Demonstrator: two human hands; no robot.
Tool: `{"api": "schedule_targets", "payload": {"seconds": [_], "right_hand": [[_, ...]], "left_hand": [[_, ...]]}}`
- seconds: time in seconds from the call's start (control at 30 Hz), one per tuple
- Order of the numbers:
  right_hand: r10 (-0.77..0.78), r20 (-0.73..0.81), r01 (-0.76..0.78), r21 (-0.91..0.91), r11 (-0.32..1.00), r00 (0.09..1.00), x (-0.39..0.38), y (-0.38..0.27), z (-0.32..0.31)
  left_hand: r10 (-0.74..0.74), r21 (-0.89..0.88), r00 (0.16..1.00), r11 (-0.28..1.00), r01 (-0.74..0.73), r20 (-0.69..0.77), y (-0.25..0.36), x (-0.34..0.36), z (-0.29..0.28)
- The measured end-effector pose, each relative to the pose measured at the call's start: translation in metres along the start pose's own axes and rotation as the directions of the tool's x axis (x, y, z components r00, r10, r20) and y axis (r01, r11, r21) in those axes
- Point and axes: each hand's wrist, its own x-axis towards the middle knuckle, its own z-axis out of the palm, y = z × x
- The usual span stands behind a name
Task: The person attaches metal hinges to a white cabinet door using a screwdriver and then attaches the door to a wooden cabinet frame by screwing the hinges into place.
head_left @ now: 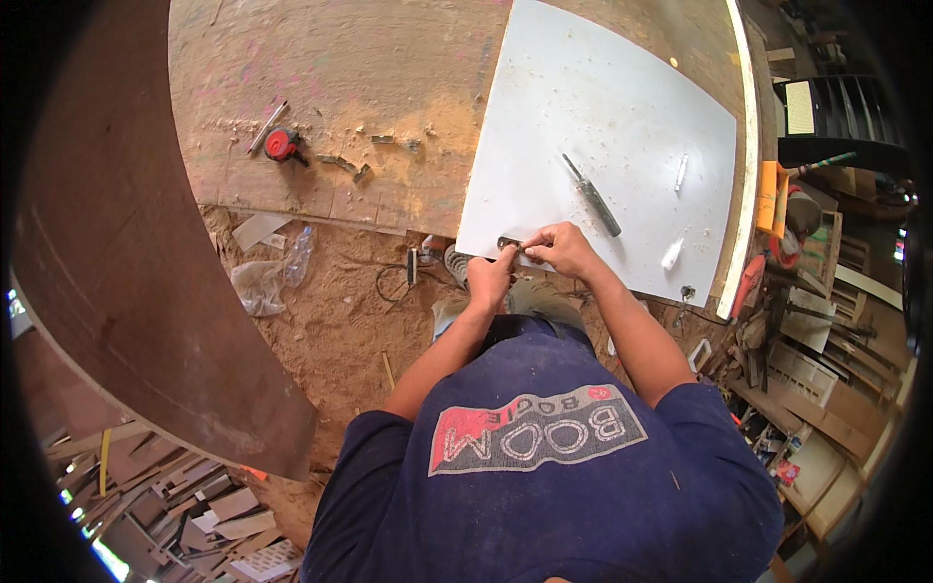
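Lowest in the frame is my dark blue shirt, with both forearms reaching up from it toward the centre.

I see little that holds anything. A crumpled clear plastic bag and a clear plastic bottle lie on the sawdust-covered floor at middle left; I cannot tell what is in either.

My left hand sits just below the near edge of the white board, fingers curled together, its fingertips up against a small dark metal piece that lies right on that edge. My right hand is just beside it to the right, thumb and forefinger pinched together on the other end of the same piece, the remaining fingers folded in. The two hands nearly touch.

Further up on the board, right of centre, lies a dark-handled chisel at a slant, well apart from my hands, and beyond it a small white stick. White shavings are scattered over the board.

At upper left, on the bare wooden top, rests a red tape measure.
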Motion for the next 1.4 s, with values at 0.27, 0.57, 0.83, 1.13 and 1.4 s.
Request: {"api": "schedule_targets", "payload": {"seconds": [0.27, 0.57, 0.83, 1.13, 1.4], "right_hand": [[0.022, -0.028, -0.022, 0.013, 1.0, 0.999, 0.003, 0.003, 0.002], [0.009, -0.029, -0.01, -0.043, 0.999, 1.0, 0.0, -0.002, 0.002], [-0.039, 0.012, 0.036, 0.149, 0.988, 0.999, -0.003, 0.015, -0.002], [-0.166, -0.529, 0.218, 0.036, 0.975, 0.832, -0.013, 0.03, -0.024], [-0.259, -0.709, 0.267, -0.103, 0.958, 0.656, -0.035, 0.04, -0.03]], "left_hand": [[-0.012, -0.007, 1.0, 1.0, 0.012, -0.005, 0.004, -0.001, 0.001], [-0.018, -0.002, 1.0, 1.0, 0.018, -0.003, -0.004, 0.004, 0.001], [-0.013, -0.055, 1.0, 0.998, 0.014, 0.016, -0.001, 0.001, 0.002], [-0.156, -0.059, 0.964, 0.983, 0.173, 0.217, 0.004, -0.005, -0.03], [0.564, 0.396, 0.822, 0.775, -0.493, -0.078, 0.045, 0.019, -0.051]]}}
